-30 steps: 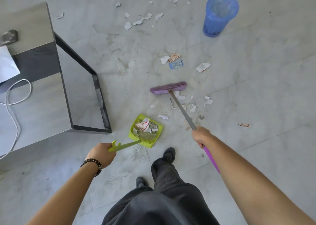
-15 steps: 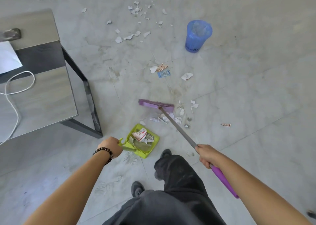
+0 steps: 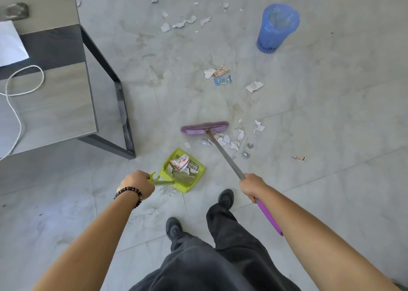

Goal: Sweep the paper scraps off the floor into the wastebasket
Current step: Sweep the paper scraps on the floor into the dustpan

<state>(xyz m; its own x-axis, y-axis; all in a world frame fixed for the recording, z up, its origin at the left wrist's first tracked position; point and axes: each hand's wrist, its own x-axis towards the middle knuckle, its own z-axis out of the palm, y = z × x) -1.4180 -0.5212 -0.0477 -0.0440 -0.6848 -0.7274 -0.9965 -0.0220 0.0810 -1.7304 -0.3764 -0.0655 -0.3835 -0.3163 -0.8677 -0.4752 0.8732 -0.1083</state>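
Note:
My left hand [image 3: 138, 183] grips the handle of a lime green dustpan [image 3: 197, 165] that rests on the floor and holds several paper scraps. My right hand [image 3: 251, 185] grips the shaft of a purple broom; its head [image 3: 204, 127] sits on the floor just beyond the dustpan. A cluster of white scraps [image 3: 231, 141] lies right beside the broom head. More scraps [image 3: 220, 75] lie further out, and another scatter of scraps [image 3: 184, 23] lies at the far top. The blue wastebasket [image 3: 276, 28] stands upright at the upper right.
A grey table with a black frame [image 3: 119, 96] stands at the left, carrying a white cable [image 3: 13, 105] and a white sheet [image 3: 11, 44]. My two feet in dark shoes [image 3: 225, 199] stand just behind the dustpan. A small reddish scrap [image 3: 299, 158] lies to the right.
The broom head has come closer to the dustpan, pulling scraps along with it. Both hands keep their grip. The view has shifted, and the wastebasket sits differently in it.

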